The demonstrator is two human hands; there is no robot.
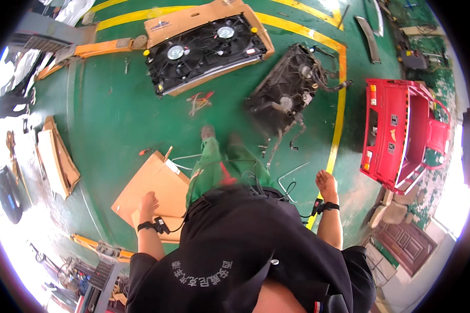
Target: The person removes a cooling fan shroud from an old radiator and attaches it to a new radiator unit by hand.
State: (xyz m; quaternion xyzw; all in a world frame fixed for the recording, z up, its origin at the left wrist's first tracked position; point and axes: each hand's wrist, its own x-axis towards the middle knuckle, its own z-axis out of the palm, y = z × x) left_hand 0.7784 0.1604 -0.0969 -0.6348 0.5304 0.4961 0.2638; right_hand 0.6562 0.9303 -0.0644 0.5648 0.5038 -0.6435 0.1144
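My left hand (149,203) hangs at my side, over a flat cardboard sheet (141,182) on the floor. Its fingers are curled in and nothing shows in them. On the other side my right hand (327,184) hangs free with its fingers loosely apart, near a thin bent metal rod (292,175). Each wrist wears a black strap with a small cabled device. Ahead of my feet, a clean black radiator with two fans (203,55) rests on an opened cardboard box (167,22). To its right lies a dirty radiator fan assembly (284,91) with hoses attached.
Red-handled hand tools (200,101) lie ahead of my feet. An orange lift arm (104,48) reaches in from the left. A red truck cab (391,133) stands at the right, beyond a yellow floor line (339,115). Folded cardboard (56,156) lies far left.
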